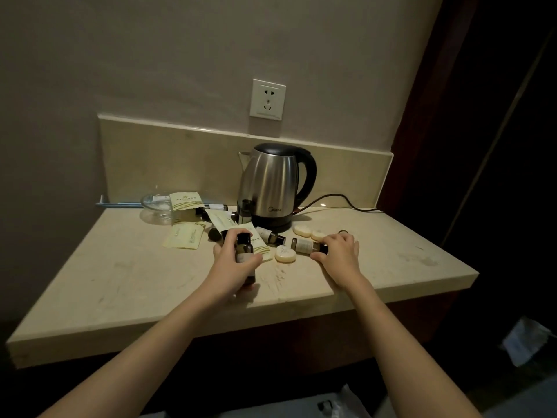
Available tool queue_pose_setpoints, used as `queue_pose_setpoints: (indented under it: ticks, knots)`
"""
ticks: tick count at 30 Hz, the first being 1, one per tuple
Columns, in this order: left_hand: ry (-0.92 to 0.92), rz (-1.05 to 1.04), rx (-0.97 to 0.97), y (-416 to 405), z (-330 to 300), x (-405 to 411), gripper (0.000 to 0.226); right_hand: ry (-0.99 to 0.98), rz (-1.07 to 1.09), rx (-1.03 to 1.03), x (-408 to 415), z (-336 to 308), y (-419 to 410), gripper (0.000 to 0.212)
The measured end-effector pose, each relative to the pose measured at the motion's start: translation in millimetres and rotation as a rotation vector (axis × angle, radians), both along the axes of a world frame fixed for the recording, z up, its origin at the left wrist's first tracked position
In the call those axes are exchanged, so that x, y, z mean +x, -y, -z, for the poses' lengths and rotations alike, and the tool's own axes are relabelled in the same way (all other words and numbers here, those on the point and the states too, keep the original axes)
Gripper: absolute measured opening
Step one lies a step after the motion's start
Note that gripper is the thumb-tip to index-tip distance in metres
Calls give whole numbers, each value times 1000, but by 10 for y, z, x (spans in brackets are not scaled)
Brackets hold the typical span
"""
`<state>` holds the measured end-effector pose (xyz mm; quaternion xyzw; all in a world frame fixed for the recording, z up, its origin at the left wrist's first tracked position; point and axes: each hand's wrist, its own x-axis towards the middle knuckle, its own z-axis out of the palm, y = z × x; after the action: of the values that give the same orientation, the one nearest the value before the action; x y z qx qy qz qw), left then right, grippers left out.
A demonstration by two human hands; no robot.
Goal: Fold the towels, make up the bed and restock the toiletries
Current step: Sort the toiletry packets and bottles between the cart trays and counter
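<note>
Small dark toiletry bottles, round soaps and cream paper sachets lie scattered on a beige stone counter (120, 285). My left hand (233, 260) grips one dark bottle (243, 250) upright just above the counter. My right hand (339, 251) pinches the cap end of a second bottle (304, 245) that lies on its side. Another bottle (271, 236) lies between them, close to the kettle. A round soap (285, 254) sits between my hands, and further soaps (303, 230) lie behind my right hand. One sachet (184, 236) lies flat to the left.
A steel electric kettle (271, 182) stands at the back on its base, its cord (346, 200) trailing right. A glass dish (156, 203) sits at the back left beside an open sachet box (185, 203). A wall socket (267, 99) is above. Dark wood panelling (482, 116) borders the right.
</note>
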<state>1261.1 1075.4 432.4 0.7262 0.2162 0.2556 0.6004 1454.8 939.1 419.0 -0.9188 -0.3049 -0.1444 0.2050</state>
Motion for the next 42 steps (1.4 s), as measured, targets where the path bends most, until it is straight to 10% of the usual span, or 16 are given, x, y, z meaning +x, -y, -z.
queue_pose_setpoints:
  ticks: [22, 42]
  knots:
    - [84, 1, 31, 51, 13, -111, 39, -177, -129, 279, -5, -64, 292, 37]
    - [-54, -23, 118, 4, 247, -3269, 32, -465, -694, 25, -3547, -223, -310, 33]
